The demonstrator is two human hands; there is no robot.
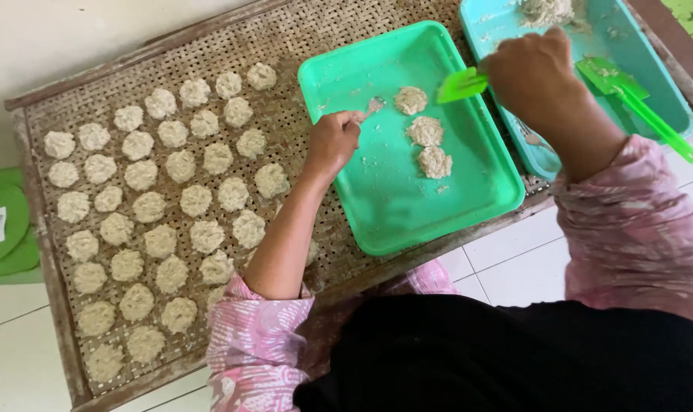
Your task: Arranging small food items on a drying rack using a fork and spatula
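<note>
Sleeves nearest me. Rack [33, 137] mostly filled with patties [149, 206]; its right end holds the green tray [468, 191] with three more [427, 131]. Left hand [333, 141] grips a spoon [372, 107]; right hand [531, 72] grasps a spatula [461, 85].

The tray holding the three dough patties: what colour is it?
Bright green; the tray shows clearly in the head view.

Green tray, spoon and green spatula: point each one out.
Green tray [392, 206]: head view, bare floor of the tray below the patties.
Spoon [374, 106]: head view, its bowl, beyond the left hand.
Green spatula [459, 85]: head view, the blade left of the right hand.
</note>
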